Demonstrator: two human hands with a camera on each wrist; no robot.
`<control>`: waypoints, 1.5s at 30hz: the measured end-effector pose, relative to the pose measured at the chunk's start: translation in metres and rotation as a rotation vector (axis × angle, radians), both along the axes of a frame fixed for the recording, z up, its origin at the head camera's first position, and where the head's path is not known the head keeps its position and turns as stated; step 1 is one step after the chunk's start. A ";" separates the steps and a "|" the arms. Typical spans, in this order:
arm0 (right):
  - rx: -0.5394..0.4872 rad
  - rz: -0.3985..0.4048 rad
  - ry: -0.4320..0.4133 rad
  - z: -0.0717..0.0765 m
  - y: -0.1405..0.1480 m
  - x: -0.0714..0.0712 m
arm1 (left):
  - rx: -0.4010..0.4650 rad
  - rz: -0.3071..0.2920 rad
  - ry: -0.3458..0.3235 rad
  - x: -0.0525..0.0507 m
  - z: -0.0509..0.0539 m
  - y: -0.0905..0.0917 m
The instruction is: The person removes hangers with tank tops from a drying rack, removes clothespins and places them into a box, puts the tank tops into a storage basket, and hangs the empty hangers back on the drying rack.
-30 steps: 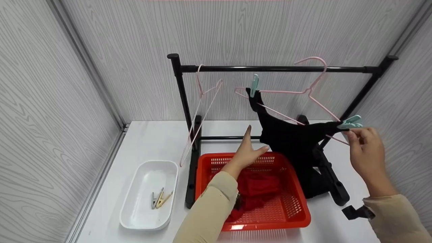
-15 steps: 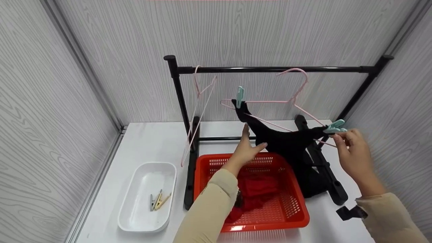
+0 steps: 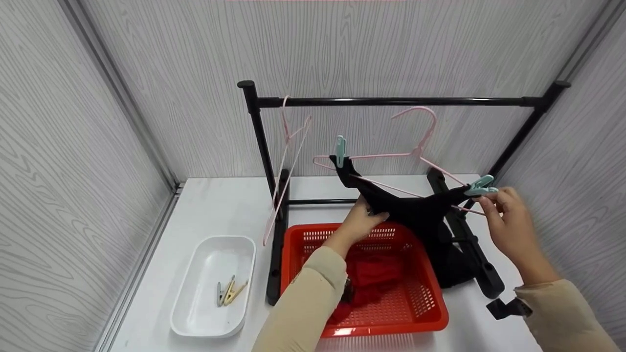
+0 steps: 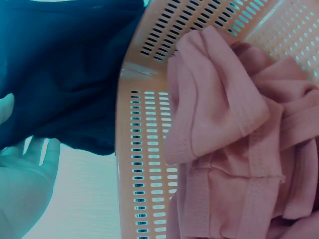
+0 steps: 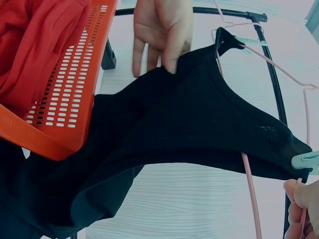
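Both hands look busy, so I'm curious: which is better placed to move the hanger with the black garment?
Probably the right hand: it grips the pink hanger near a mint clip, while the left hand touches the edge of the black garment.

No readable text (faint marking [image 5: 266,131] on garment [image 5: 184,114]).

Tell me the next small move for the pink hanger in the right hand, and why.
I'd probably raise the pink hanger with the right hand until its hook clears the black rail. In the head view the hook shows below the rail, not over it, while two green pegs already clip the black garment to the hanger.
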State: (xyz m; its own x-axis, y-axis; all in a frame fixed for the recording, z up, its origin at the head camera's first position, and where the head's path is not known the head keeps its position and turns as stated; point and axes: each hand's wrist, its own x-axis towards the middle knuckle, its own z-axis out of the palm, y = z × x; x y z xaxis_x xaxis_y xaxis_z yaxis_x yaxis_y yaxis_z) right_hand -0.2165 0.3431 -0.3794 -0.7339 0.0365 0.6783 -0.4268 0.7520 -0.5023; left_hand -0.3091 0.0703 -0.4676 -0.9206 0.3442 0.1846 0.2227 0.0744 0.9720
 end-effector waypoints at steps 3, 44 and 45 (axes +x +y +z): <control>0.002 -0.008 0.009 0.000 0.002 0.000 | -0.127 -0.046 0.042 0.002 -0.004 0.002; -0.149 -0.047 0.032 0.011 -0.004 0.004 | 0.520 -0.019 -0.104 0.024 0.051 -0.033; -0.148 -0.051 0.029 0.010 -0.004 0.005 | 0.462 -0.008 -0.075 0.025 0.048 -0.035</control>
State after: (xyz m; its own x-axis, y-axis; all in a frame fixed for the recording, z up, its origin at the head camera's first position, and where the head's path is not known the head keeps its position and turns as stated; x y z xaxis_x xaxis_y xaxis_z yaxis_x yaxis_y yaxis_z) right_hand -0.2119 0.3395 -0.3690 -0.7089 0.1746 0.6833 -0.4054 0.6919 -0.5974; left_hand -0.2842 0.0348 -0.4193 -0.9350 0.2486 0.2530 0.1493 -0.3713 0.9164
